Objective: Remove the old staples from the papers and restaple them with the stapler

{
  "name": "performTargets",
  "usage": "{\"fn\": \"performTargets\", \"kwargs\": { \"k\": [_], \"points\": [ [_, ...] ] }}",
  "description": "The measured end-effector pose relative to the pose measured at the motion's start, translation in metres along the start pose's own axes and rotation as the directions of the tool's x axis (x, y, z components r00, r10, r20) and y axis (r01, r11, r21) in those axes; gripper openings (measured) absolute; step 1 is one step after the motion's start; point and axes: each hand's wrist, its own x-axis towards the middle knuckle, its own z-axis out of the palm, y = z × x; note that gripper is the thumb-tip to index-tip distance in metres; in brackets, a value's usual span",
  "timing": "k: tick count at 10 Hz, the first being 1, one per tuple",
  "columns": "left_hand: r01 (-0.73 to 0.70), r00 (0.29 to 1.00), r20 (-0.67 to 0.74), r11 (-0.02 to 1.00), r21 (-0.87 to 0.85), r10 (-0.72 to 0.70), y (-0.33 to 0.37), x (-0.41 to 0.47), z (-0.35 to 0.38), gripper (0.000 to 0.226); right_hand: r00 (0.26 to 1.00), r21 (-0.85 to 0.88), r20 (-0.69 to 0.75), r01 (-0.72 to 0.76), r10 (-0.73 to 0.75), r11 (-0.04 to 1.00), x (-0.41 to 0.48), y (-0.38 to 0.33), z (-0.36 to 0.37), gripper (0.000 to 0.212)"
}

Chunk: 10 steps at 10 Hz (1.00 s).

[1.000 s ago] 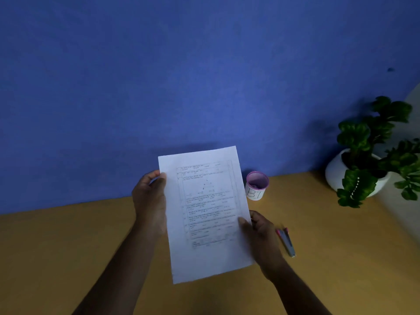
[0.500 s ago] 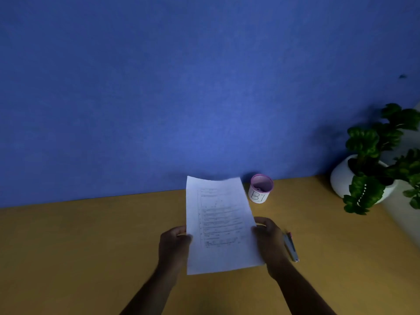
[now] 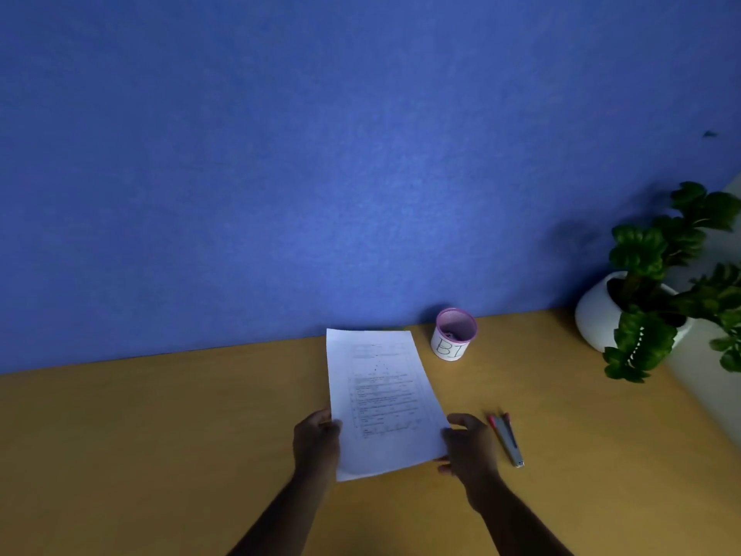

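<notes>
The papers (image 3: 381, 399) sit mid-tabletop (image 3: 160, 435), long axis running from the near edge to the back edge, top end leaning slightly left and printed side up. The left hand (image 3: 314, 441) pinches their lower left edge and the right hand (image 3: 469, 447) grips the lower right. The stapler (image 3: 506, 437) lies just right of that hand, its metal tip toward the near edge.

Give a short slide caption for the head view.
Left hand and right hand hold printed papers at a desk, stapler alongside.
</notes>
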Motion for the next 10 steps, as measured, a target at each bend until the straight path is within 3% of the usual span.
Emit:
{"fn": "performTargets", "kwargs": {
  "k": [2, 5, 7, 9, 10],
  "points": [
    [0.019, 0.997, 0.070, 0.998, 0.055, -0.022, -0.005, 0.014, 0.004, 0.028, 0.999, 0.010, -0.026, -0.047, 0.047, 0.999, 0.011, 0.010, 0.007, 0.032],
    [-0.041, 0.986, 0.167, 0.942, 0.332, -0.016, 0.003, 0.021, -0.001, 0.020, 0.998, -0.006, -0.049, -0.027, 0.027, 1.000, 0.016, 0.007, 0.013, 0.037],
    [-0.070, 0.983, 0.186, 0.917, 0.393, -0.004, 0.007, 0.023, 0.002, 0.041, 1.000, -0.142, -0.026, 0.013, -0.017, 0.990, 0.025, 0.008, 0.011, 0.039],
    [-0.090, 0.984, 0.179, 0.858, 0.505, -0.002, 0.016, 0.018, -0.003, 0.030, 0.974, -0.463, -0.050, 0.174, -0.222, 0.869, 0.015, 0.004, 0.003, 0.040],
    [-0.141, 0.985, 0.164, 0.821, 0.553, 0.059, 0.021, 0.014, -0.009, 0.034, 0.965, -0.507, -0.077, 0.179, -0.251, 0.843, 0.008, -0.006, 0.000, 0.035]
  ]
}}
